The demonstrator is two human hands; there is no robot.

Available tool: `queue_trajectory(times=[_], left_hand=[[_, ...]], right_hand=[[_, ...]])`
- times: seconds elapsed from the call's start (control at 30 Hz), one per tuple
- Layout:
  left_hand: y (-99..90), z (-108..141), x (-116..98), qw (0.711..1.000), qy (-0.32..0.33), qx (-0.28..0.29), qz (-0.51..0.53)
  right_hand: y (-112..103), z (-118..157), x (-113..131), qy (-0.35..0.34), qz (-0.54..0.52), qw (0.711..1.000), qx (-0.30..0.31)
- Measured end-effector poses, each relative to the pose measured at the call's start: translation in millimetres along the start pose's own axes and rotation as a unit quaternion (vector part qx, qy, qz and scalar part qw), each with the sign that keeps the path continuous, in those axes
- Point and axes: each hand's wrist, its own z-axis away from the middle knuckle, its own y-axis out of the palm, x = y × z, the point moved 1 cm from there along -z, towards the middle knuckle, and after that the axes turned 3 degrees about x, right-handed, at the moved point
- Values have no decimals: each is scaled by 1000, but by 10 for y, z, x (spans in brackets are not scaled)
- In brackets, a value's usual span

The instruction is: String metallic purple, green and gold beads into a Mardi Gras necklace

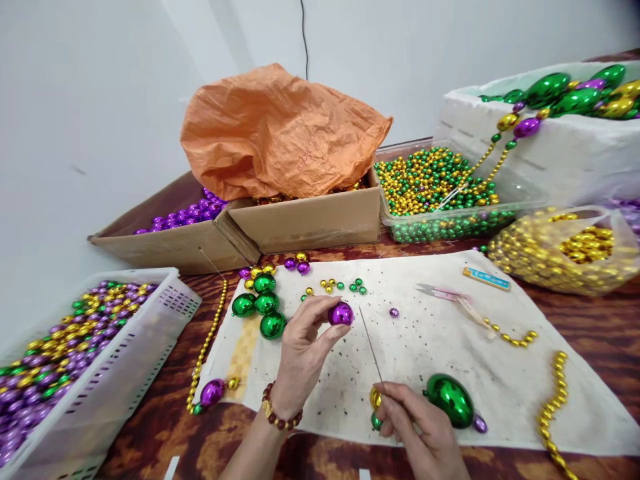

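Observation:
My left hand (pixel 309 350) pinches a purple ball bead (pixel 341 313) between thumb and fingers above the white cloth. Lower and to the right, my right hand (pixel 413 423) grips a long thin needle (pixel 371 343), its tip pointing up toward the purple bead but apart from it. A gold bead (pixel 375 399) and a small green bead (pixel 376 421) hang beside the right fingers. A large green oval bead (pixel 450 400) and a small purple bead (pixel 479 423) lie just right of that hand. Several green balls (pixel 267 303) rest left of my left hand.
Small scissors (pixel 440 292), a blue-orange cutter (pixel 487 279) and gold bead strings (pixel 553 400) lie on the cloth (pixel 420 347). A white basket (pixel 165 320) stands left; cardboard boxes (pixel 305 223), a clear bin (pixel 440 217) and a bead bag (pixel 530 257) stand behind.

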Motion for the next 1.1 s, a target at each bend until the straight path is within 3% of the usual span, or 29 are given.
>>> queue_trajectory(times=[0.27,0.47,0.8,1.1], left_hand=[[-28,-11,-18,999,-5,-30,13],[-68,-36,19,990,-84,-67,88],[-21,-51,9,971,-128,-84,181],[94,92,-32,973,-135,-82,170]], right_hand=[[60,104,-153,-36,2,999,19],[67,112,-239,-83,52,994,44],[103,82,-177,-67,91,992,47],[171,46,-116,-38,45,997,43]])
